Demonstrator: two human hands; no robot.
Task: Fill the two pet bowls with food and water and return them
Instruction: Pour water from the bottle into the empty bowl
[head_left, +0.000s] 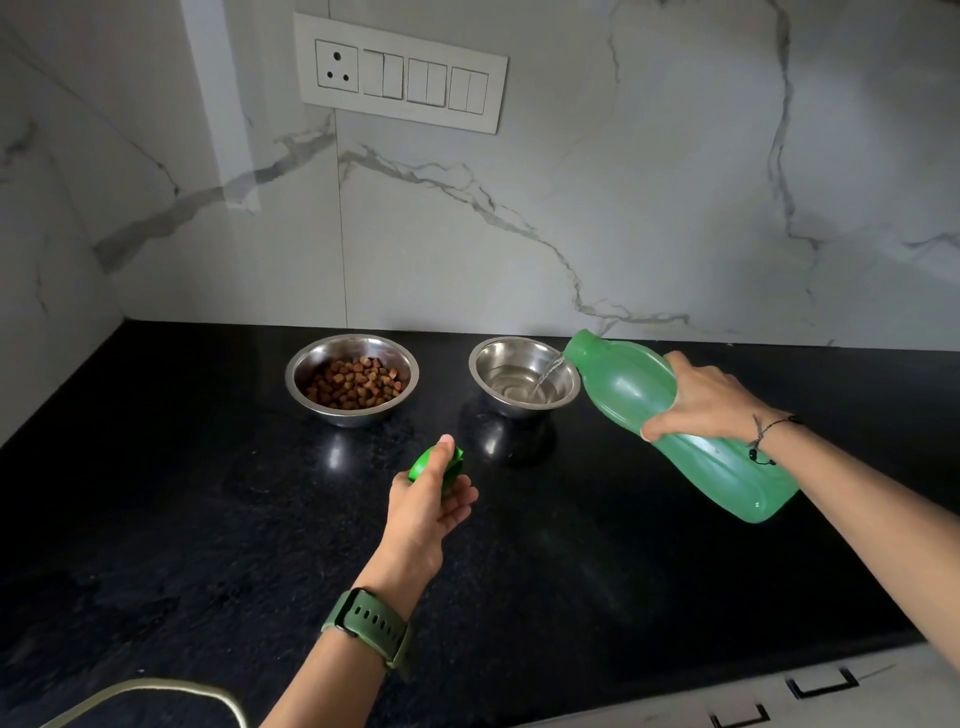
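On the counter: kibble bowl (352, 378) left, water bowl (524, 376) right, well apart.
Right hand (702, 397): wrapped round tilted bottle (675, 423), pouring.
Left hand (432, 494): pinches green cap (435, 463).
Handling: steel bowls stiff, probably slippery; carry level by the rim.

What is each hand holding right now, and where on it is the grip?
The right hand grips the green bottle around its middle, tilted over the water bowl. The left hand pinches the green cap by its sides.
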